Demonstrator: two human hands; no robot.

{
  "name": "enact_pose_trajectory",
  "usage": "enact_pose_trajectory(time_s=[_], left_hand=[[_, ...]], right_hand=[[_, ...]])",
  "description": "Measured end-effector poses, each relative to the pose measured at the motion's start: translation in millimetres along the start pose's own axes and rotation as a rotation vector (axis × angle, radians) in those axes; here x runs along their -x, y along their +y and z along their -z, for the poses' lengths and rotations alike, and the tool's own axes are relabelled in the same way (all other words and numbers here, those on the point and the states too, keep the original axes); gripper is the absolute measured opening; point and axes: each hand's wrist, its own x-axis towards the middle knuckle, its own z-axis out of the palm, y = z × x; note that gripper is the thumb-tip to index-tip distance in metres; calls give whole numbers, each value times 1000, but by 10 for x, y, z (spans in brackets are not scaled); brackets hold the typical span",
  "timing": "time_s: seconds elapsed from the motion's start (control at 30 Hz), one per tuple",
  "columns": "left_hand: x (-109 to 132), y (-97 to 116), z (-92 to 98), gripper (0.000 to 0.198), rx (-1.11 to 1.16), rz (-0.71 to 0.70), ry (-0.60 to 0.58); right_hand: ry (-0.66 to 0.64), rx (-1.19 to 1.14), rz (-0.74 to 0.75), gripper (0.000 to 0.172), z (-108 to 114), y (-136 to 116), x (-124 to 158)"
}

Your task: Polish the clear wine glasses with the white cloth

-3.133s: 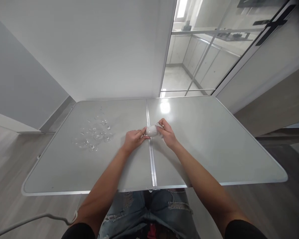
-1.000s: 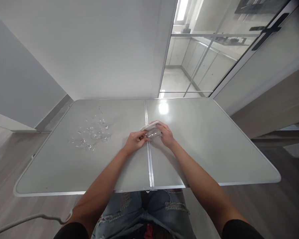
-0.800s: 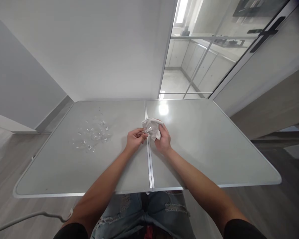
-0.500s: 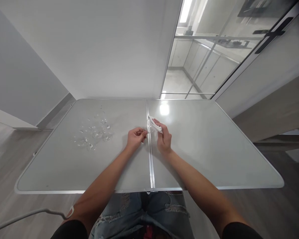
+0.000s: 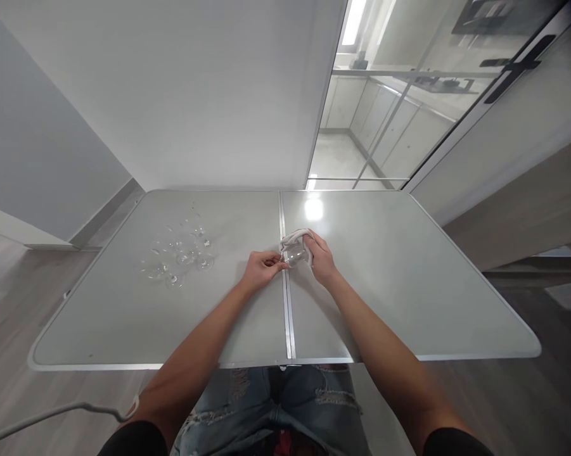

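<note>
Over the table's middle seam, a clear glass (image 5: 295,256) lies tilted between my hands. My left hand (image 5: 262,269) pinches its left end with thumb and fingers, which partly hide that end. My right hand (image 5: 320,253) is closed on a white cloth (image 5: 295,237). The cloth is draped over the glass's far side and its right end, touching it. Whether the glass has a stem under my left fingers I cannot tell.
Several clear glasses (image 5: 180,253) lie in a cluster on the left half of the pale folding table (image 5: 384,285). A white wall (image 5: 194,95) rises behind its far edge. A glazed door (image 5: 384,114) stands at the back right. A grey cable (image 5: 66,408) hangs at lower left.
The cloth, flat and upright beside the glass before, now wraps over it. My right hand has turned and shifted slightly right and nearer. The glass now shows more side-on.
</note>
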Motion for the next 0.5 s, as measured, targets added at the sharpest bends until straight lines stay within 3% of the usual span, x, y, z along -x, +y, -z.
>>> enact_pose_trajectory(time_s=[0.13, 0.2, 0.27, 0.33, 0.4, 0.5], left_hand=[[-19, -3, -37, 31, 135, 109, 32], [-5, 3, -24, 30, 70, 54, 12], [24, 12, 10, 28, -80, -63, -25], [57, 18, 46, 25, -228, -172, -78], [77, 21, 63, 21, -288, -228, -95], [57, 19, 40, 23, -203, -188, 46]], right_hand=[[-96, 183, 260, 32, 8, 17, 41], [-235, 329, 373, 27, 54, 8, 44], [-353, 438, 388, 25, 118, -22, 33], [-399, 436, 295, 26, 174, -62, 15], [-394, 276, 127, 30, 189, -85, -2], [-239, -137, -140, 31, 93, -19, -14]])
